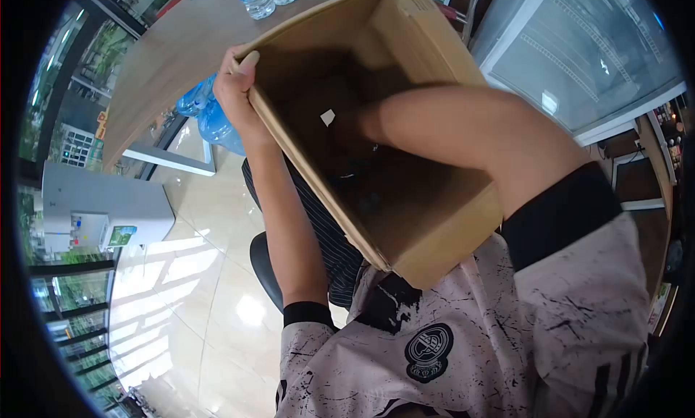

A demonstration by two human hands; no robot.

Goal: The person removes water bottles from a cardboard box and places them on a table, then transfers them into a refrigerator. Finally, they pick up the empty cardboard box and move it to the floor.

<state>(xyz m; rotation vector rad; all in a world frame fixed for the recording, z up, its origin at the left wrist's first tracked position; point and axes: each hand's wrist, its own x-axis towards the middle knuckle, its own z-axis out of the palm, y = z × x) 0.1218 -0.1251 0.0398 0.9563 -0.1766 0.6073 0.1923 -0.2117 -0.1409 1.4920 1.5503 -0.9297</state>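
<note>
Box (pixel 316 173) in closed grip of left hand (pixel 235 86) at rim; right hand (pixel 355 125) inside, grip indiscernible in shadow.

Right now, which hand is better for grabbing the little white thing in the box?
Probably the right hand: it's inside the box, near the little white thing. The left hand is gripping the box.

So the left hand (pixel 235 78) has its grip on the edge of a big open cardboard box (pixel 449 255), thumb over the rim. The right hand (pixel 355 125) is way down inside, too dark to make out its grip. Just beside it there's a small white patch (pixel 328 117). Beyond the left grip is a wooden worktop (pixel 170 45) with water bottles (pixel 255 0) on it, and some big blue jugs (pixel 217 125) sit just below that grip.
</note>
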